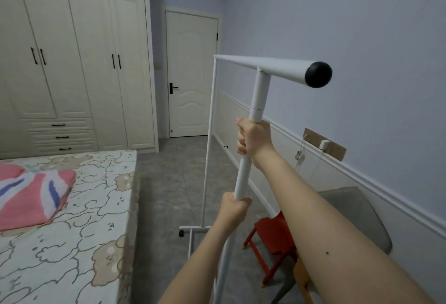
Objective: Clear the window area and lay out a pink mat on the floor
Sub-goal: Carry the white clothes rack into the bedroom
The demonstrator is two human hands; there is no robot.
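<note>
Rack's near upright (243, 175) runs off bottom edge, base unseen. Red stool (275, 238) partly behind right forearm. Pink blanket (33, 197) cut by left edge. Grey chair (357, 214) partly hidden by arm, legs unclear.

Lilac walls (337, 26), a grey tiled floor (173, 183), a cream wardrobe (79, 62) at left, a closed white door (190, 74) behind.

Both hands grip a white clothes rack (243, 173) upright: right hand (253, 138) above left hand (235, 208).
</note>
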